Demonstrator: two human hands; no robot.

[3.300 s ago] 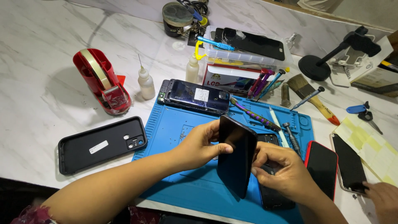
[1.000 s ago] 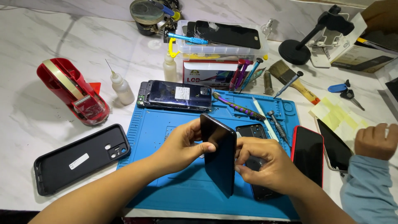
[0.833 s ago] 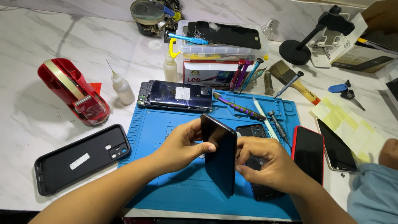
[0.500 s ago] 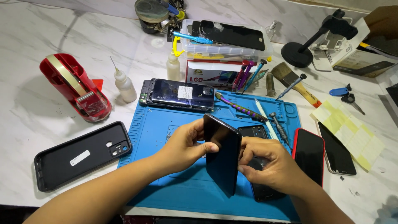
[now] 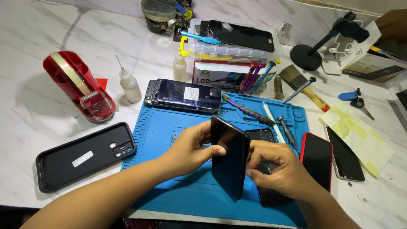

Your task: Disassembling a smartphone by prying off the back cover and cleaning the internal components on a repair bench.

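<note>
Gripping a glossy black phone (image 5: pixel 229 161) that stands on edge between them, both hands are closed on it: the left hand (image 5: pixel 189 149) clamps its near face with the thumb laid flat across the dark glass, while the right hand (image 5: pixel 281 170) curls its fingers behind the far side. Both forearms reach in from below, wrists slightly bent, over a blue rubbery work mat (image 5: pixel 169 127). Under the right hand lies an opened black phone body (image 5: pixel 263 140). Beyond the left hand rests a shiny dark phone back (image 5: pixel 185 95); left of it, a matte black phone case (image 5: pixel 85 154) and a red tape dispenser (image 5: pixel 80 87). Just right of the right hand lies a red-edged phone (image 5: pixel 317 159).
</note>
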